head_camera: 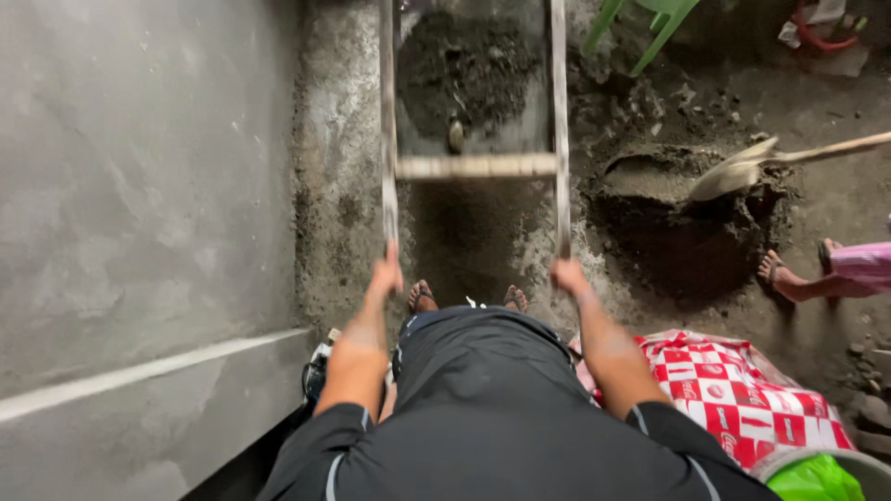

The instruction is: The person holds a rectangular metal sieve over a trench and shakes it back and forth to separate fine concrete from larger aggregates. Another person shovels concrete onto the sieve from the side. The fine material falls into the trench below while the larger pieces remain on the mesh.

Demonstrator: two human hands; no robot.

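So the whole left side of the frame was a grey plastered wall, and the rest was a rough, dirty concrete floor. Top middle, a wooden-framed sieve was held out by its two long rails, with a heap of dark coarse sand sitting on the mesh, so plenty looked unsifted. Right of centre sat a bigger dark sand pile, another person's shovel resting on it and their sandalled foot beside it. Lower right was a red-and-white checkered sack. The left hand was curled tight round the left rail end, and the right hand gripped the right rail the same way.
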